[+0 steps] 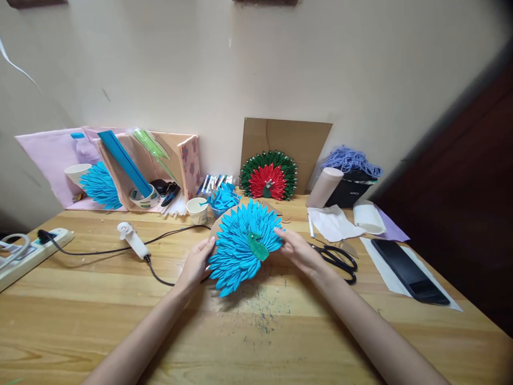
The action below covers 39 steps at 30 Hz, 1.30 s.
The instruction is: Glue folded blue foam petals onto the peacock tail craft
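Between my two hands is a blue paper peacock, its layered petal-like feathers fanned out on a cardboard backing. A green bird-shaped piece lies on the feathers near their right side. My left hand grips the left edge, thumb on the front and fingers partly hidden behind. My right hand pinches the right edge of the feathers. The peacock is tilted above the wooden table. Just behind it stand a bowl of blue strips and a paper cup.
A glue gun and its cable lie at left, near a power strip. Black scissors and a phone lie at right. A red and green peacock leans against cardboard at the back. A pink organizer stands back left.
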Each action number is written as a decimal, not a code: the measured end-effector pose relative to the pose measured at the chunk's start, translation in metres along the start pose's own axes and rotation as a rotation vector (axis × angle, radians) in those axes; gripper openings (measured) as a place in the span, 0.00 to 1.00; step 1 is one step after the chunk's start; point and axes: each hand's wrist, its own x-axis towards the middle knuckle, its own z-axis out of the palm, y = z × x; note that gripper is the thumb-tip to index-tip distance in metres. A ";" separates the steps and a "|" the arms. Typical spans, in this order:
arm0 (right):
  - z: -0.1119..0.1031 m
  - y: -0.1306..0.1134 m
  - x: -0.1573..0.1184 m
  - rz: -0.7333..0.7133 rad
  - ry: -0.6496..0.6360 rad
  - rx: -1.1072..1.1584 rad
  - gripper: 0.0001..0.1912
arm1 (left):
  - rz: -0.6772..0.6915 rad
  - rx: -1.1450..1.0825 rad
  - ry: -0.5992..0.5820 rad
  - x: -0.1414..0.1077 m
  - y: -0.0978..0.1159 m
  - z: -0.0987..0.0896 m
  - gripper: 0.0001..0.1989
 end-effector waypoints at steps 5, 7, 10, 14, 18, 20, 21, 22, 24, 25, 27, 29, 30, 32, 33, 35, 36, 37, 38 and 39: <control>-0.025 -0.033 -0.003 -0.138 0.134 -0.268 0.17 | -0.043 0.120 -0.064 -0.004 0.004 0.000 0.13; -0.027 -0.042 -0.009 -0.090 0.013 -0.423 0.16 | -0.060 0.176 -0.085 -0.006 0.004 0.002 0.13; -0.025 -0.046 -0.014 0.002 -0.127 -0.584 0.14 | -0.061 0.212 -0.093 -0.007 0.002 0.004 0.12; -0.023 -0.040 -0.013 0.007 -0.129 -0.606 0.11 | -0.072 0.213 -0.069 -0.005 0.002 0.007 0.12; -0.021 -0.034 -0.010 -0.069 -0.084 -0.568 0.10 | -0.065 0.232 -0.037 -0.006 0.005 0.009 0.12; -0.020 -0.033 -0.010 -0.094 -0.086 -0.584 0.10 | -0.060 0.230 -0.019 -0.006 0.005 0.010 0.12; -0.019 -0.033 -0.010 -0.105 -0.086 -0.596 0.10 | -0.061 0.229 -0.013 -0.006 0.005 0.010 0.12; -0.019 -0.033 -0.010 -0.119 -0.086 -0.608 0.10 | -0.066 0.228 -0.010 -0.006 0.004 0.010 0.12; -0.018 -0.033 -0.010 -0.141 -0.084 -0.632 0.09 | -0.076 0.225 -0.009 -0.005 0.003 0.009 0.12; -0.018 -0.033 -0.010 -0.146 -0.083 -0.644 0.09 | -0.079 0.223 -0.008 -0.005 0.003 0.009 0.12; -0.018 -0.033 -0.010 -0.148 -0.075 -0.666 0.09 | -0.075 0.219 -0.001 -0.005 0.002 0.009 0.13; -0.017 -0.031 -0.010 -0.153 -0.050 -0.686 0.09 | -0.072 0.217 0.001 -0.005 0.003 0.009 0.13; -0.017 -0.031 -0.009 -0.161 -0.037 -0.693 0.09 | -0.071 0.217 -0.001 -0.005 0.003 0.010 0.13; -0.018 -0.029 -0.009 -0.182 -0.026 -0.698 0.09 | -0.072 0.222 -0.004 -0.006 0.004 0.011 0.13; -0.018 -0.029 -0.008 -0.194 -0.028 -0.695 0.08 | -0.070 0.226 -0.004 -0.006 0.005 0.011 0.13; -0.017 -0.029 -0.009 -0.219 -0.042 -0.685 0.08 | -0.064 0.231 0.000 -0.006 0.005 0.011 0.12; -0.017 -0.030 -0.009 -0.233 -0.050 -0.681 0.08 | -0.063 0.233 0.003 -0.006 0.005 0.011 0.12; -0.017 -0.031 -0.010 -0.246 -0.058 -0.680 0.08 | -0.063 0.234 0.004 -0.005 0.005 0.011 0.12; -0.016 -0.032 -0.010 -0.260 -0.065 -0.682 0.08 | -0.063 0.235 0.004 -0.005 0.005 0.010 0.12; -0.016 -0.033 -0.011 -0.274 -0.072 -0.687 0.08 | -0.061 0.235 0.004 -0.005 0.005 0.009 0.12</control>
